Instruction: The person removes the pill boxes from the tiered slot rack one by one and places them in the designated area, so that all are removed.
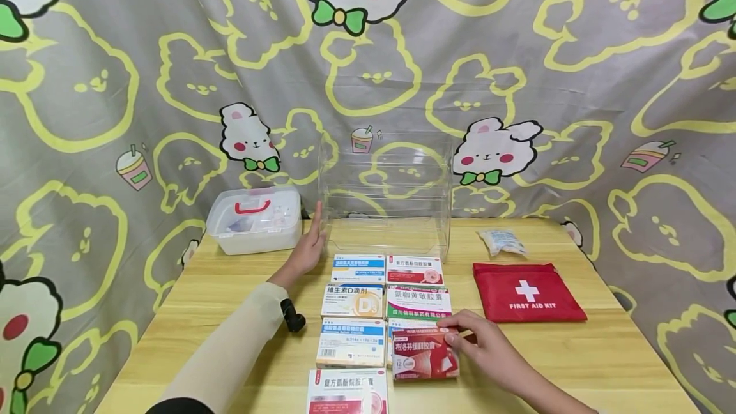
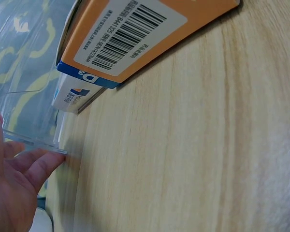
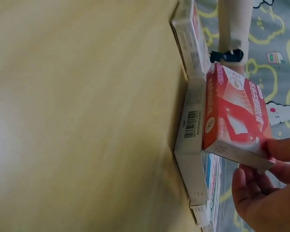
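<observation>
My right hand (image 1: pixel 485 345) pinches a red medicine box (image 1: pixel 422 358) by its right end. The box is held above a white-and-blue box, hiding most of it; the right wrist view shows thumb and fingers on its corner. My left hand (image 1: pixel 309 249) rests with straight fingers against the left side of a clear plastic rack (image 1: pixel 386 249). In the left wrist view the fingertips touch the rack's lower edge (image 2: pixel 36 141). Two columns of medicine boxes lie before the rack, among them a vitamin D box (image 1: pixel 352 301) and a green-and-purple box (image 1: pixel 418 303).
A translucent lidded case (image 1: pixel 255 235) with a red handle stands at the back left. On the right lie a red first aid pouch (image 1: pixel 528 296) and a small clear packet (image 1: pixel 503 242). A patterned curtain (image 1: pixel 374 82) hangs behind the wooden table (image 1: pixel 609 363).
</observation>
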The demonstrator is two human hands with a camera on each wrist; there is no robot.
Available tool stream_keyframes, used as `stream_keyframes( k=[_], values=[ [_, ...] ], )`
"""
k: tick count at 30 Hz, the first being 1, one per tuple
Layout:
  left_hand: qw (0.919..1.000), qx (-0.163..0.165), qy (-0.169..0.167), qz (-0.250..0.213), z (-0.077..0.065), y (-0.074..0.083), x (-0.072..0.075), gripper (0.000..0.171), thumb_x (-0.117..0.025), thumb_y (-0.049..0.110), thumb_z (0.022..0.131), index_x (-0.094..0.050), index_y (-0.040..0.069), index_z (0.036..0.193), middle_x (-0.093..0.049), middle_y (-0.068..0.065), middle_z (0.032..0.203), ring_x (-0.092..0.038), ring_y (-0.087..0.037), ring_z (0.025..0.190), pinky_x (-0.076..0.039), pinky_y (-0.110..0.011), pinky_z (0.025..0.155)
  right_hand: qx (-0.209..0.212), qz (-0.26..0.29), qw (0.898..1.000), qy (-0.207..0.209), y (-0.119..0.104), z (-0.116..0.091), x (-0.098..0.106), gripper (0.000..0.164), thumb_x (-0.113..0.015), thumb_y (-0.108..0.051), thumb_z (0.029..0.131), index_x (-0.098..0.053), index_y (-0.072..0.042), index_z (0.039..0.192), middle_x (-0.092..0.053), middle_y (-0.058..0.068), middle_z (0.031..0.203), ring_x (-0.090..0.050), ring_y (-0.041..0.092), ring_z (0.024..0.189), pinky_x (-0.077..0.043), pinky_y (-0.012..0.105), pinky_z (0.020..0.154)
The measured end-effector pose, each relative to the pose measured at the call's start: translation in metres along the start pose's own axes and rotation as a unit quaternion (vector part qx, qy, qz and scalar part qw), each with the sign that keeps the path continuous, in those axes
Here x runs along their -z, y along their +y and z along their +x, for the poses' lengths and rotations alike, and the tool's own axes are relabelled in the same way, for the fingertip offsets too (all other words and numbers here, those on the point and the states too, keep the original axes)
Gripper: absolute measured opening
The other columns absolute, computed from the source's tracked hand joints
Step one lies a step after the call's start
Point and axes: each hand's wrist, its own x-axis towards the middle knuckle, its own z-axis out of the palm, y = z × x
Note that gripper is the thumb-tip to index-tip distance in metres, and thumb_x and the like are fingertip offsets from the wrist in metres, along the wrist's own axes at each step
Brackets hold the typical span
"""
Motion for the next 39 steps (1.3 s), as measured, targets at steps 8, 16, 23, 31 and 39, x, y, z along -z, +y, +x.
stream_keyframes(
  k=[8, 16, 23, 31, 39],
  values=[
    [1.0000, 0.007, 0.002, 0.005, -0.001, 0.000, 0.001, 0.078, -0.038, 0.012, 0.112, 0.016, 0.035, 0.164, -0.020, -0.019, 0.169, -0.064, -0.046, 0.104, -0.046, -0.059, 0.098, -0.044, 0.018, 0.998, -0.031, -0.005, -0.011, -0.002, 0.028, -0.065, -0.034, 0.102, -0.073, -0.015, 0.121, -0.067, -0.002, 0.117, -0.060, 0.012, 0.105, -0.055, 0.024, 0.085],
    [0.9999, 0.004, 0.005, 0.015, -0.001, 0.000, 0.000, 0.079, -0.038, 0.013, 0.112, 0.018, 0.036, 0.164, -0.021, -0.020, 0.168, -0.059, -0.035, 0.073, -0.047, -0.052, 0.074, -0.087, 0.069, 0.991, -0.071, 0.005, -0.024, -0.012, 0.028, -0.068, -0.028, 0.101, -0.070, -0.009, 0.122, -0.065, 0.004, 0.115, -0.060, 0.022, 0.102, -0.054, 0.021, 0.081],
    [0.9999, 0.007, 0.003, 0.009, -0.001, 0.001, 0.000, 0.077, -0.038, 0.012, 0.112, 0.015, 0.032, 0.165, -0.019, -0.019, 0.169, -0.062, -0.045, 0.080, -0.047, -0.055, 0.078, -0.106, 0.065, 0.989, -0.074, 0.015, -0.032, -0.020, 0.031, -0.066, -0.035, 0.101, -0.067, -0.014, 0.123, -0.062, 0.004, 0.117, -0.059, 0.023, 0.103, -0.053, 0.020, 0.080],
    [1.0000, 0.005, 0.000, 0.004, 0.000, 0.001, 0.000, 0.076, -0.037, 0.011, 0.112, 0.013, 0.027, 0.166, -0.016, -0.016, 0.170, -0.057, -0.049, 0.127, -0.045, -0.060, 0.101, -0.096, 0.062, 0.989, -0.099, 0.016, -0.038, -0.025, 0.042, -0.077, -0.036, 0.092, -0.065, -0.019, 0.129, -0.057, 0.003, 0.122, -0.060, 0.014, 0.102, -0.055, 0.018, 0.075],
    [1.0000, 0.004, -0.006, -0.002, 0.001, 0.000, 0.000, 0.077, -0.037, 0.012, 0.112, 0.016, 0.032, 0.164, -0.012, -0.014, 0.171, -0.056, -0.050, 0.127, -0.044, -0.061, 0.103, -0.099, 0.064, 0.986, -0.121, 0.017, -0.039, -0.026, 0.042, -0.074, -0.034, 0.095, -0.063, -0.018, 0.132, -0.055, 0.002, 0.126, -0.059, 0.013, 0.107, -0.057, 0.019, 0.074]
  ],
)
